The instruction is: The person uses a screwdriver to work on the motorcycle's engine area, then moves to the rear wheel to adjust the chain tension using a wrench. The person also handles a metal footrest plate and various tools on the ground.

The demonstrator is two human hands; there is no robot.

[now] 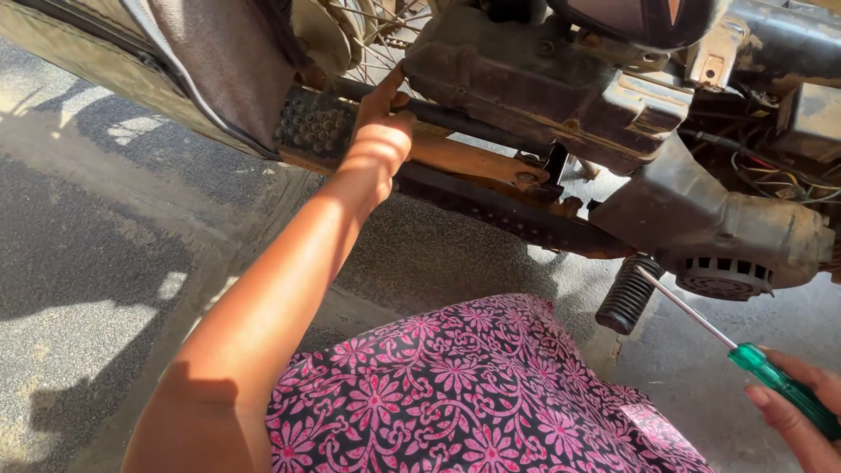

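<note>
My left hand (381,131) reaches up and grips a dark bar (473,121) on the side of a dirty motorcycle, next to a studded rubber footrest (314,130). My right hand (802,412) at the lower right edge holds a screwdriver (771,375) with a clear green handle. Its thin metal shaft (683,307) points up and left, and the tip lies near a ribbed black rubber peg (628,295) below the engine casing (727,232).
The motorcycle's grimy frame, a rusty exhaust pipe (508,210), loose wires (771,171) and spokes (377,35) fill the top. A pink and black flowered cloth (464,385) covers my lap. Grey paved ground (96,263) with shadows lies at the left.
</note>
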